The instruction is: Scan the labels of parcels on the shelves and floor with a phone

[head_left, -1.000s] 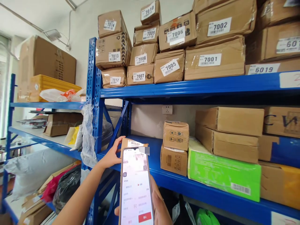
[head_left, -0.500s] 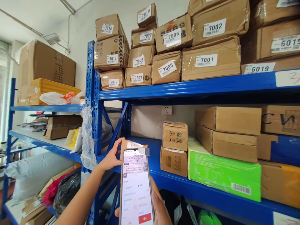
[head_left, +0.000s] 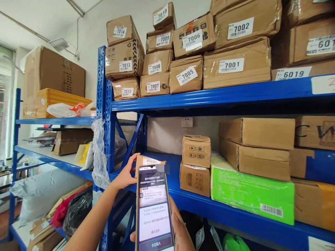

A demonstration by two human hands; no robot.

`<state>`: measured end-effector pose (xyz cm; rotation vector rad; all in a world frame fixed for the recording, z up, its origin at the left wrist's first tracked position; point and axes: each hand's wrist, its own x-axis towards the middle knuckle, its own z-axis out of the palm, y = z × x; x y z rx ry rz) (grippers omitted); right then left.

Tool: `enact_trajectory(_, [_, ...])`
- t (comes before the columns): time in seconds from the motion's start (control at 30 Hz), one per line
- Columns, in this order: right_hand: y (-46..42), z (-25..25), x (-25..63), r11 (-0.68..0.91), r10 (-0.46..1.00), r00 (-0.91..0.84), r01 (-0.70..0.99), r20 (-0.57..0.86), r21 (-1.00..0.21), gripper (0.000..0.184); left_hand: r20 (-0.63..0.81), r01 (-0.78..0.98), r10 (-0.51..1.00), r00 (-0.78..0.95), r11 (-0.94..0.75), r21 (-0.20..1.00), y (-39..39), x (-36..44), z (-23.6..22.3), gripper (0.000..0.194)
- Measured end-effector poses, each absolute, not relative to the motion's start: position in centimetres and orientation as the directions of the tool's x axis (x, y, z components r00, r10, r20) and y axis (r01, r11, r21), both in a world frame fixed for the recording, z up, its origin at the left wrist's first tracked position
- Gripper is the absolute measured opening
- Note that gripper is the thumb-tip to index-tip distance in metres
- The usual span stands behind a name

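My right hand [head_left: 180,225] is wrapped around a smartphone [head_left: 154,218], upright in front of me. A dark overlay with white panels of text and digits fills its screen. Behind the phone, my left hand [head_left: 127,176] grips the left side of a small cardboard box [head_left: 140,160]. A white barcode label [head_left: 150,161] shows on the box above the phone's top edge; the phone hides most of the rest. The box is at the front of the blue middle shelf [head_left: 171,167]; whether it rests there I cannot tell.
Several numbered cartons [head_left: 231,65] are stacked on the upper shelf. Two small boxes [head_left: 196,151], a bright green box [head_left: 251,193] and flat cartons [head_left: 265,132] stand to the right. A blue upright [head_left: 101,80] and another loaded rack [head_left: 54,121] are on the left.
The phone screen has switched from a label picture with a form and red button to a dark overlay with text panels. Both hands keep their holds; the view has shifted slightly.
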<state>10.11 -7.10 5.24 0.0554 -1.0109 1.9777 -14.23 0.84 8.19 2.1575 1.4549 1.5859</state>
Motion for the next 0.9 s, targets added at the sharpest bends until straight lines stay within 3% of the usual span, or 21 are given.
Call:
enact_trajectory(0.33, [-5.9,4.3,11.0,-0.255,0.577,-0.677,-0.681,0.457,-0.686,0.078,0.697,0.604,0.717,-0.020,-0.547,0.580,1.1,-14.5,7.9,0.098])
enact_trajectory(0.67, [-6.4,1.9,11.2,-0.321,0.724,-0.651,-0.613,0.230,-0.722,0.084,0.663,0.519,0.748,0.032,-0.579,0.628,1.6,-15.2,7.6,0.103])
enact_trajectory(0.9, [-6.0,0.8,11.9,-0.293,0.649,-0.670,-0.657,0.360,-0.695,0.084,0.666,0.522,0.746,0.015,-0.574,0.631,1.3,-14.9,7.9,0.103])
